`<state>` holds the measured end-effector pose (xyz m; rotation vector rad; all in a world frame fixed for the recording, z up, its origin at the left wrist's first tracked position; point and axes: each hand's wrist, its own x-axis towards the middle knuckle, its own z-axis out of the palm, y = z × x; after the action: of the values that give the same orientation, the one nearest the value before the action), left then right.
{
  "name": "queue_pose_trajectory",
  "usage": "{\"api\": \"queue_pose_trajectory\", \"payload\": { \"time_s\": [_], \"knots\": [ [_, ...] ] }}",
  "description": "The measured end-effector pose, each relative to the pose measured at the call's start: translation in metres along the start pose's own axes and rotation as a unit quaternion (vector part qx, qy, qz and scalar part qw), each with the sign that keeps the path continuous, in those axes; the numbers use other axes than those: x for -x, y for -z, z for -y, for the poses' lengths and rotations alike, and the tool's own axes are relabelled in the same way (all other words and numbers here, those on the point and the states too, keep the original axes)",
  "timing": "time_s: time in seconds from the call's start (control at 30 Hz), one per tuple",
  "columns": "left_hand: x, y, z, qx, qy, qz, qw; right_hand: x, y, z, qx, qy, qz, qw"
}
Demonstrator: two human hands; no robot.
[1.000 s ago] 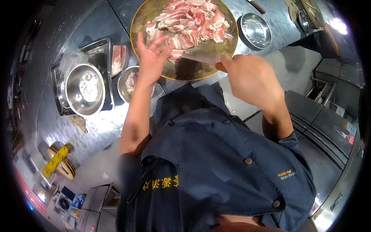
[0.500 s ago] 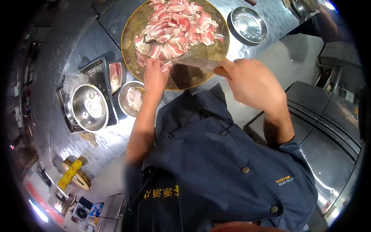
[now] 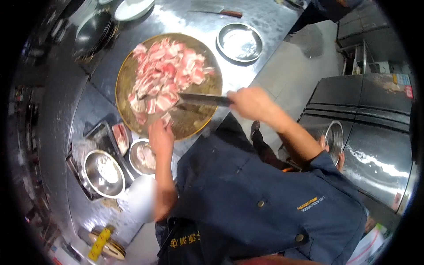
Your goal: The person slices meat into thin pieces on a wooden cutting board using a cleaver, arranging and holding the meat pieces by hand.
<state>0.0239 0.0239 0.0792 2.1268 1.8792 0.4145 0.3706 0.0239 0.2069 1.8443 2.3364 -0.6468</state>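
A round cutting board [image 3: 194,121] carries a heap of sliced pork belly [image 3: 165,70], pink with white fat. My right hand [image 3: 251,104] is closed around the handle of a knife [image 3: 203,99], whose blade lies over the board with its tip at the heap's near edge. My left hand [image 3: 161,138] is at the board's near rim, its fingers closed on a small pork slice [image 3: 166,118]. To the left of that hand stand a metal bowl of pale meat [image 3: 145,157] and an uncut pork slab [image 3: 120,138].
A metal bowl with white contents [image 3: 107,170] sits on a dark tray at left. An empty round metal pan [image 3: 240,43] and another knife [image 3: 229,13] lie beyond the board. Behind me on the right, another person's hands hold a metal bowl [image 3: 334,139].
The view has shifted, so the board appears lower and further left. The knife has moved from beside my left fingers to the heap's edge. Another person with a bowl has appeared at right.
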Motion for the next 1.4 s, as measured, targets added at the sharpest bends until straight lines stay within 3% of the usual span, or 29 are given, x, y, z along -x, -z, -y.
{"api": "queue_pose_trajectory", "payload": {
  "time_s": [0.1,0.17,0.2,0.23,0.33,0.4,0.43,0.53,0.57,0.67,0.73,0.8,0.87,0.97,1.07,1.17,1.4],
  "knots": [
    [0.006,0.021,-0.009,0.019,0.043,0.054,0.997,-0.003,-0.029,-0.013,-0.009,0.003,-0.018,1.000],
    [0.001,0.028,-0.004,0.179,0.116,0.046,0.976,-0.002,-0.034,-0.012,-0.021,-0.010,-0.006,1.000],
    [-0.002,0.022,0.007,0.445,0.195,0.076,0.871,-0.002,-0.040,-0.014,-0.027,-0.013,-0.003,1.000],
    [-0.010,0.038,0.002,0.462,0.235,0.086,0.851,-0.002,-0.047,-0.018,-0.020,-0.002,-0.001,1.000],
    [-0.033,0.052,0.007,0.520,0.190,0.012,0.833,0.000,-0.057,-0.019,-0.035,-0.008,0.000,0.999],
    [-0.040,0.057,-0.003,0.635,0.206,-0.023,0.744,0.005,-0.055,-0.013,-0.032,-0.009,0.011,0.999],
    [-0.043,0.050,0.012,0.653,0.186,0.003,0.734,0.007,-0.056,-0.013,-0.035,-0.004,0.006,0.999],
    [-0.040,0.051,-0.007,0.589,0.164,-0.070,0.788,0.008,-0.056,-0.010,-0.047,0.010,-0.006,0.999],
    [-0.036,0.048,-0.003,0.501,0.157,-0.099,0.846,0.009,-0.055,-0.010,-0.050,0.015,-0.010,0.999],
    [-0.033,0.059,-0.008,0.479,0.084,-0.143,0.862,0.012,-0.054,-0.007,-0.052,0.024,-0.035,0.998],
    [-0.032,0.067,-0.016,0.510,0.072,-0.158,0.843,0.012,-0.055,-0.005,-0.049,0.020,-0.026,0.998],
    [-0.031,0.072,-0.025,0.492,-0.008,-0.263,0.830,0.011,-0.053,-0.005,-0.042,0.016,-0.017,0.999],
    [-0.028,0.079,-0.022,0.467,-0.023,-0.262,0.844,0.012,-0.054,-0.002,-0.039,0.024,-0.027,0.999],
    [-0.025,0.087,-0.020,0.373,-0.123,-0.262,0.881,0.011,-0.046,0.004,-0.039,0.008,-0.003,0.999],
    [-0.027,0.092,-0.023,0.348,-0.168,-0.279,0.879,0.010,-0.048,0.000,-0.029,0.025,-0.024,0.999],
    [-0.028,0.094,-0.023,0.356,-0.203,-0.286,0.866,0.009,-0.047,-0.002,-0.041,0.029,-0.024,0.998],
    [-0.029,0.104,-0.034,0.311,-0.188,-0.299,0.882,0.009,-0.049,-0.006,-0.052,0.036,-0.024,0.998]
  ]
}}
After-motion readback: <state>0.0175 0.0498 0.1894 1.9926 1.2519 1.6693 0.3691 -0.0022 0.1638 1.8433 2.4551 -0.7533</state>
